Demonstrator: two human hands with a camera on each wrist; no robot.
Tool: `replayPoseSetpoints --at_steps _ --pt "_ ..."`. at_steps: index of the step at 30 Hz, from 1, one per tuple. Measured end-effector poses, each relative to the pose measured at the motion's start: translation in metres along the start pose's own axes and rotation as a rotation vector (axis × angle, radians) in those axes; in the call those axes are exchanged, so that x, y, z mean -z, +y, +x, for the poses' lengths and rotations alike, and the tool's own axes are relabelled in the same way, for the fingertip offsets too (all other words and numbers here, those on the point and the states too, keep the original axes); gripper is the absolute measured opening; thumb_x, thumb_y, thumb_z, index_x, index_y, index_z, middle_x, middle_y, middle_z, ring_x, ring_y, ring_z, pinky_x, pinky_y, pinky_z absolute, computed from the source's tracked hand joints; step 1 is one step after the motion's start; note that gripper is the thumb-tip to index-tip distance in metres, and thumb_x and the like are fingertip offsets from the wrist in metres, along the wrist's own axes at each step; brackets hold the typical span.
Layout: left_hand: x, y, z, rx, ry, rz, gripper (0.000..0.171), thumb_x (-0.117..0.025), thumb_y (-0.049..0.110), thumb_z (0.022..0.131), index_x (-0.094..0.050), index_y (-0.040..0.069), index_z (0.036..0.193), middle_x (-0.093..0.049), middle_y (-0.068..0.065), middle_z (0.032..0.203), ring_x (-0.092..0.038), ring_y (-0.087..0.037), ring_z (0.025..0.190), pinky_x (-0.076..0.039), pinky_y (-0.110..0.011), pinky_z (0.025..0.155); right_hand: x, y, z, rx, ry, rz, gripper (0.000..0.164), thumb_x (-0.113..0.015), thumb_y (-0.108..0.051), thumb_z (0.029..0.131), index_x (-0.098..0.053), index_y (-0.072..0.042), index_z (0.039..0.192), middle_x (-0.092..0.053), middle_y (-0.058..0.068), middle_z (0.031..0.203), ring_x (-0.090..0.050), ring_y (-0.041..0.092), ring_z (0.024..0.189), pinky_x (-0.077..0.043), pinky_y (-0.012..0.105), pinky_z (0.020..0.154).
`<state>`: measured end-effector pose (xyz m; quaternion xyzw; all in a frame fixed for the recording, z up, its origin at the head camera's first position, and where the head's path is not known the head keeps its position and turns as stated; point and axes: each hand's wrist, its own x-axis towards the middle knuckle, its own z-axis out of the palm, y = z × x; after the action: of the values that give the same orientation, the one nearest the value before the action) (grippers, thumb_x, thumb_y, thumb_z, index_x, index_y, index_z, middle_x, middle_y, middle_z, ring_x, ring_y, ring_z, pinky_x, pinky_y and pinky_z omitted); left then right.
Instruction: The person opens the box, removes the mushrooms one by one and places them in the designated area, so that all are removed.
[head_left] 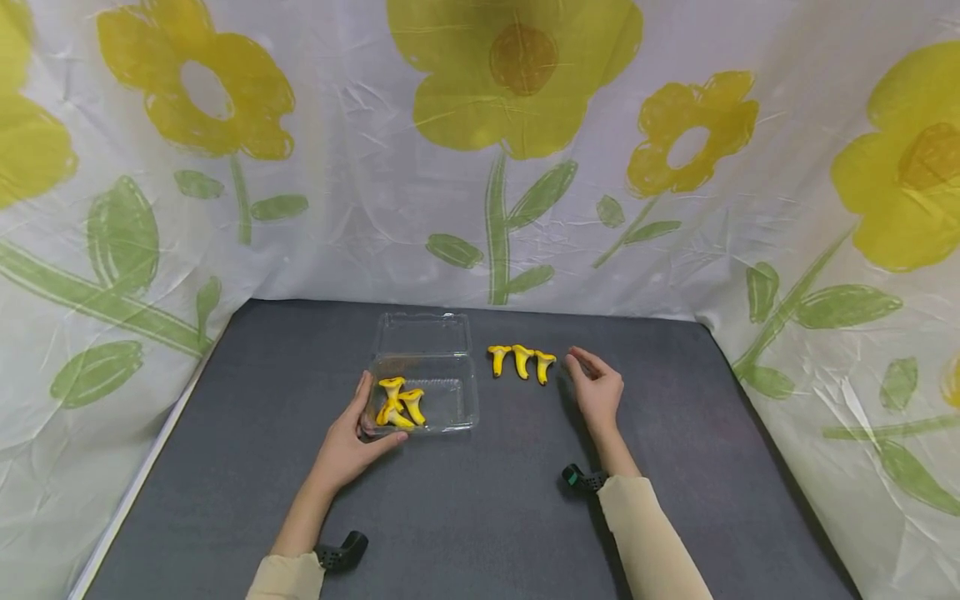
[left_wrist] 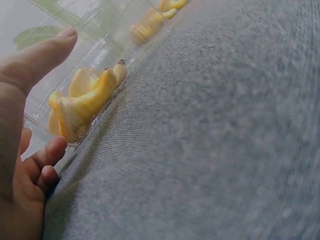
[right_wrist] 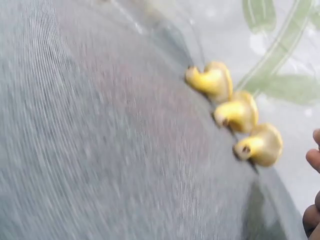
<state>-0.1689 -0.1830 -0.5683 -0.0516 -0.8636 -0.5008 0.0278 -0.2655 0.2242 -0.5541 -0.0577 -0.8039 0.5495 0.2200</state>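
In the head view a clear plastic clamshell container (head_left: 453,421) sits on the table with its lid (head_left: 422,333) laid back. Several yellow chanterelle mushrooms (head_left: 412,405) lie together in its left half. My left hand (head_left: 348,446) holds the container's front left corner, thumb along the front wall and fingers at the left side; the left wrist view shows mushrooms (left_wrist: 85,107) just behind the plastic. Three more chanterelles (head_left: 522,362) stand in a row right of the container, stems toward me. My right hand (head_left: 598,396) hovers just right of that row, fingers loosely bent, nothing visible in them.
The dark grey table (head_left: 480,525) runs back to a white curtain (head_left: 345,225) printed with yellow flowers, which also hangs along both sides. Each wrist carries a black strap-on device (head_left: 343,552).
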Motion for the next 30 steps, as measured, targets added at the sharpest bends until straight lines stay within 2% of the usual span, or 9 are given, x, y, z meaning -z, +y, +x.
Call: replayPoseSetpoints --at_steps 5,11,18,21,25,27,28,30 --pt "0.002 0.002 0.001 -0.001 -0.005 0.007 0.119 -0.091 0.035 0.086 -0.011 0.015 0.173 -0.014 -0.007 0.179 -0.048 -0.013 0.079 -0.044 -0.027 0.072 -0.01 -0.019 -0.007 0.008 -0.055 0.025 0.031 -0.081 -0.03 0.097 -0.082 -0.011 0.122 -0.079 0.009 0.12 -0.07 0.024 0.121 -0.052 0.046 0.103" --pt "0.001 0.003 0.0 0.0 -0.006 0.004 0.12 -0.091 0.035 0.086 -0.011 0.013 0.172 -0.014 -0.008 0.179 -0.048 -0.014 0.08 -0.044 -0.027 0.073 -0.031 -0.036 -0.019 0.025 -0.129 0.051 0.039 -0.086 -0.034 0.092 -0.081 -0.008 0.121 -0.08 0.006 0.118 -0.071 0.024 0.12 -0.053 0.049 0.103" --pt "0.0 0.002 -0.001 0.0 0.0 0.004 0.12 -0.091 0.036 0.086 -0.011 0.014 0.172 -0.013 -0.008 0.179 -0.048 -0.014 0.08 -0.044 -0.027 0.073 -0.057 -0.055 -0.031 0.018 -0.18 0.108 0.04 -0.094 -0.025 0.084 -0.083 -0.009 0.119 -0.08 0.006 0.117 -0.071 0.023 0.121 -0.053 0.051 0.102" --pt "0.0 0.003 -0.002 -0.004 0.0 0.0 0.12 -0.091 0.035 0.086 -0.011 0.015 0.173 -0.013 -0.008 0.179 -0.048 -0.014 0.08 -0.044 -0.027 0.073 -0.068 -0.063 -0.034 0.003 -0.205 0.145 0.039 -0.094 -0.019 0.083 -0.083 -0.01 0.119 -0.081 0.005 0.117 -0.072 0.02 0.12 -0.056 0.047 0.095" --pt "0.0 0.003 -0.002 -0.003 0.003 0.004 0.12 -0.091 0.035 0.086 -0.011 0.015 0.172 -0.013 -0.007 0.179 -0.048 -0.014 0.08 -0.044 -0.027 0.073 -0.083 -0.072 -0.036 0.013 -0.261 0.207 0.039 -0.093 -0.013 0.084 -0.082 -0.007 0.121 -0.08 0.008 0.118 -0.072 0.022 0.12 -0.056 0.028 0.086" --pt "0.001 0.003 -0.002 -0.006 0.003 0.006 0.119 -0.091 0.035 0.086 -0.011 0.014 0.172 -0.013 -0.007 0.179 -0.048 -0.014 0.08 -0.043 -0.027 0.073 -0.09 -0.077 -0.038 0.035 -0.287 0.225 0.038 -0.092 -0.011 0.085 -0.081 -0.006 0.121 -0.08 0.011 0.118 -0.072 0.025 0.12 -0.05 0.02 0.071" --pt "0.001 0.003 -0.002 -0.007 0.003 0.006 0.119 -0.091 0.035 0.086 -0.011 0.014 0.172 -0.013 -0.008 0.179 -0.048 -0.013 0.08 -0.043 -0.027 0.073 -0.093 -0.08 -0.039 0.048 -0.3 0.23 0.038 -0.091 -0.011 0.085 -0.081 -0.006 0.121 -0.079 0.012 0.118 -0.072 0.026 0.121 -0.049 0.017 0.071" --pt "0.001 0.003 -0.001 -0.007 0.0 0.003 0.119 -0.091 0.036 0.087 -0.011 0.014 0.172 -0.013 -0.007 0.179 -0.048 -0.014 0.08 -0.043 -0.027 0.073 -0.1 -0.086 -0.041 0.076 -0.325 0.229 0.037 -0.091 -0.012 0.086 -0.081 -0.006 0.122 -0.079 0.012 0.119 -0.072 0.026 0.121 -0.042 0.017 0.059"
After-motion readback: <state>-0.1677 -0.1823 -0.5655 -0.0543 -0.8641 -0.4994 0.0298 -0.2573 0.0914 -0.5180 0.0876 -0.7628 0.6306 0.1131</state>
